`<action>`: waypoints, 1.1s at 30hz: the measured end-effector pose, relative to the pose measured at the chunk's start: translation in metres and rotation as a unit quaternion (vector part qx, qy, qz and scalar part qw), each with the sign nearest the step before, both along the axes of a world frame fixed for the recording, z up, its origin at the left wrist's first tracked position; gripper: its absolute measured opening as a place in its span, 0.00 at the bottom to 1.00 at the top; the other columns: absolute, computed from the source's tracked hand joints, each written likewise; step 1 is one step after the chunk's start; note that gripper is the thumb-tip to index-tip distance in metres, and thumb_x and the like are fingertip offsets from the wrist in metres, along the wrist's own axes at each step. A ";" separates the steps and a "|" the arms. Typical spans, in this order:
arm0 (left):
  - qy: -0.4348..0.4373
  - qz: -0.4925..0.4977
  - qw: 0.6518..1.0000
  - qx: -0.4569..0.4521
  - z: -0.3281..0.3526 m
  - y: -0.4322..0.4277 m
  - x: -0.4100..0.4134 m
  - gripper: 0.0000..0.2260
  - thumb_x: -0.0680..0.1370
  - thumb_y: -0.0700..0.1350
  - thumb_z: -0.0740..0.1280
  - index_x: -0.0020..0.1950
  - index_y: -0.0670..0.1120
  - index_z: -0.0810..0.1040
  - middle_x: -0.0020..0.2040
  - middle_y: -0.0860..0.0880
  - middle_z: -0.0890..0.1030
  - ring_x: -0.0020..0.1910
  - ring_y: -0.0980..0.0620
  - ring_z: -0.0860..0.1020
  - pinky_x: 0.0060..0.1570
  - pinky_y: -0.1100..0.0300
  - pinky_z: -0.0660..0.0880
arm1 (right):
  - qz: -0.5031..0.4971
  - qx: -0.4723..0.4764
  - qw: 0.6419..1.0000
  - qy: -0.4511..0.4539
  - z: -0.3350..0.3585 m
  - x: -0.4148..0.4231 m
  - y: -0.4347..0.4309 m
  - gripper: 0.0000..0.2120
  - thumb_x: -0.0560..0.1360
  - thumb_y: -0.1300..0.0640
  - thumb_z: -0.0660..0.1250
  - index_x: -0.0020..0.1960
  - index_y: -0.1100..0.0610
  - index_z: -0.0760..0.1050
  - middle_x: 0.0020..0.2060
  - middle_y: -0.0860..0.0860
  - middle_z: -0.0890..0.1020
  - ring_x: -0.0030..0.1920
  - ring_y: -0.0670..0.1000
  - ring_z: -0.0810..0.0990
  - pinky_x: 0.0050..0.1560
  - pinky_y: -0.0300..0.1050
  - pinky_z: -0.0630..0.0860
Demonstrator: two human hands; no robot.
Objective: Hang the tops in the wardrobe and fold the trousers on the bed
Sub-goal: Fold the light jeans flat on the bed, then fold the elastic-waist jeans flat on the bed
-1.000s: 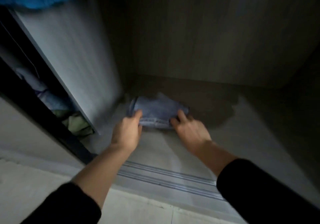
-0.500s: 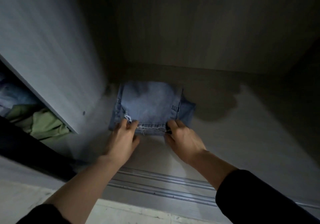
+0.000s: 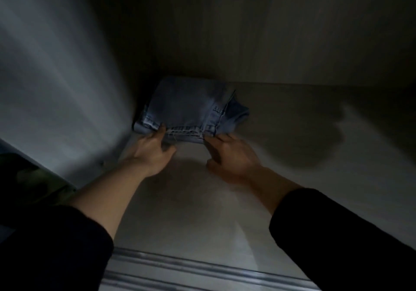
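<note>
jeans [image 3: 189, 106]: folded, flat in back left corner of wardrobe floor [image 3: 281, 189], tight against side panel [image 3: 56, 88], probably to save room. left hand [image 3: 150, 151]: fingers straight, pressing near hem, clasping nothing. right hand [image 3: 231, 155]: fingers bent at near edge; grip unclear.

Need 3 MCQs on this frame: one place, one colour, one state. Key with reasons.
1. The jeans lie:
A) on a bed
B) in the back left corner of the wardrobe floor
C) on a hanger

2. Their colour:
A) light blue
B) black
C) green

3. They are:
A) spread out flat
B) folded
C) balled up

Key: B, they sit against the side panel and the back wall; A, pale blue denim shows; B, stacked layers form a compact rectangle.
</note>
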State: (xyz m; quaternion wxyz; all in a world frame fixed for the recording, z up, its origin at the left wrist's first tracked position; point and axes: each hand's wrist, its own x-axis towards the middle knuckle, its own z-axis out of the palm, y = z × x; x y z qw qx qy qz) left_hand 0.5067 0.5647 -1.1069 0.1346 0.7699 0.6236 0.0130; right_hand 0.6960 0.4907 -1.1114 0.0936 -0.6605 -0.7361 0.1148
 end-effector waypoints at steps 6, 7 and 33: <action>0.010 -0.008 0.996 -0.087 -0.005 0.004 -0.005 0.34 0.80 0.61 0.54 0.78 0.51 0.40 0.79 0.47 0.45 0.77 0.46 0.49 0.74 0.55 0.52 | 0.004 -0.137 0.990 -0.010 -0.004 -0.002 0.015 0.41 0.77 0.39 0.61 0.79 0.53 0.42 0.79 0.53 0.47 0.78 0.54 0.47 0.75 0.51 0.51; 0.023 -0.014 0.995 -0.098 -0.008 -0.001 -0.005 0.33 0.80 0.62 0.52 0.78 0.51 0.40 0.79 0.48 0.42 0.77 0.46 0.45 0.75 0.52 0.49 | 0.004 -0.150 0.989 -0.002 -0.006 -0.002 0.010 0.41 0.77 0.38 0.60 0.79 0.53 0.42 0.79 0.52 0.46 0.78 0.53 0.45 0.75 0.51 0.47; 0.003 -0.277 0.948 -0.158 0.475 -0.338 0.129 0.18 0.81 0.51 0.55 0.69 0.49 0.68 0.70 0.47 0.66 0.69 0.44 0.63 0.65 0.52 0.65 | -0.355 -0.170 0.908 0.144 0.492 0.066 -0.384 0.32 0.75 0.47 0.66 0.76 0.53 0.60 0.71 0.53 0.70 0.70 0.56 0.67 0.67 0.45 0.66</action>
